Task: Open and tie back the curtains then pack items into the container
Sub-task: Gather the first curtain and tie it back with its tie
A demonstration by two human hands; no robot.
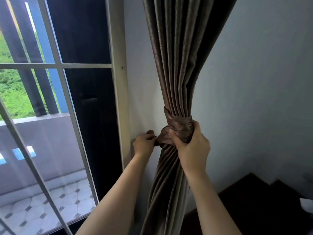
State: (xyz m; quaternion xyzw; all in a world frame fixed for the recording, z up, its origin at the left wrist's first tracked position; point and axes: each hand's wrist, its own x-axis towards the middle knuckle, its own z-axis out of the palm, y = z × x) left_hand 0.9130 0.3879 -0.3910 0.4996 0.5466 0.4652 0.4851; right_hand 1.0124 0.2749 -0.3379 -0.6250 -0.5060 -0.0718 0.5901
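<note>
Brown pleated fabric curtain [176,65] hangs gathered into a tight bundle against the pale wall [245,99], just right of the white window frame [118,82]. A band of the same brown fabric, the tie-back [179,122], is wrapped around the bundle at its narrowest point; folds fan out above it and twist together below.

My right hand [191,146] is closed in a full fist around the bundle at and just under the wrap, thumb pressed across the front folds, fingers curled behind where I cannot see them.

My left hand [144,143] sits just left of the curtain, near the frame edge. Thumb and fingertips are pinched shut on the loose end of the tie-back, which bunches between my two hands. Both forearms are raised toward the curtain.

Window glass [50,116] at left shows a tiled balcony floor [50,206] and greenery beyond. Dark wooden furniture [254,200] sits low right. Container: not in view.
</note>
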